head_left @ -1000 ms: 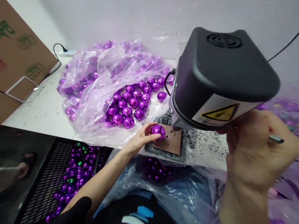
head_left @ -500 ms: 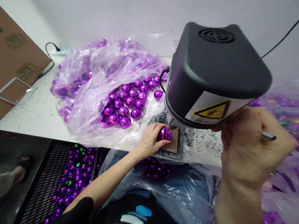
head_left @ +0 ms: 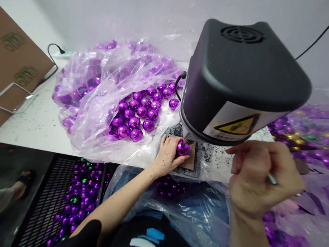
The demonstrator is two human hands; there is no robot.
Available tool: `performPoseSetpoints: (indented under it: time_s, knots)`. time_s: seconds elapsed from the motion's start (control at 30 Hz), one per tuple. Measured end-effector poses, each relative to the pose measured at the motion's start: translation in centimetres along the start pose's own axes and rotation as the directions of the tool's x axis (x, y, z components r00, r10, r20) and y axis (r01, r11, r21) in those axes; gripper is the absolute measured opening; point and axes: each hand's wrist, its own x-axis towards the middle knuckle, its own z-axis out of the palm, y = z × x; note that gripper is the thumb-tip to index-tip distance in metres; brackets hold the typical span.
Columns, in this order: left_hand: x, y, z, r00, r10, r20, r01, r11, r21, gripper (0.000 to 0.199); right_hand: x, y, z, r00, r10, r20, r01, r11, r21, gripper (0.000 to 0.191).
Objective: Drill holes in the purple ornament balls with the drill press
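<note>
Now nearer, the right hand (head_left: 263, 176), closed around a metal rod (head_left: 273, 180), suggests pressing underway; the left hand (head_left: 168, 154) grips a purple ball (head_left: 183, 148) beneath the black machine (head_left: 246, 73).

A hand could pass over the white tabletop (head_left: 36, 122) between the cardboard box (head_left: 14, 60) and plastic bag (head_left: 91, 126), but that bag crowds the left hand (head_left: 168, 155) from the far left, the black press (head_left: 249, 73) overhangs from the right, and the right hand (head_left: 259, 178) bars the near right.

1. Right of centre, we see a yellow-and-black warning triangle (head_left: 237, 124) on the black machine (head_left: 250, 69); its small print defeats us.
2. Far left, we cannot read the cardboard box's (head_left: 3, 57) green stamps (head_left: 25, 76).
</note>
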Motion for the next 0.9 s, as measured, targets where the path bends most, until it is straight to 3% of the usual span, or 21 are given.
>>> performPoseSetpoints:
  time_s: [0.2, 0.37, 0.63, 0.9]
  knots:
    - [-0.1, 0.3, -0.1, 1.0, 0.0, -0.008, 0.0, 1.0, -0.021, 0.048, -1.9, 3.3, 0.0, 0.989, -0.136, -0.05, 0.138, 0.99, 0.041, 0.02]
    - [-0.2, 0.2, 0.0, 1.0, -0.011, 0.002, 0.011, 0.999, -0.036, 0.046, -2.0, 5.0, -0.5, 0.977, -0.215, -0.014, 0.215, 0.976, 0.019, 0.018]
    - [-0.4, 0.0, 0.2, 1.0, -0.013, 0.004, 0.013, 1.0, -0.022, 0.047, -2.2, 5.5, -1.3, 0.956, -0.285, 0.065, 0.284, 0.959, 0.022, 0.015]
    - [-0.4, 0.1, 0.2, 1.0, -0.015, -0.001, 0.015, 1.0, -0.004, 0.047, -3.0, 7.4, 0.3, 0.943, -0.332, 0.019, 0.329, 0.94, 0.091, 0.017]
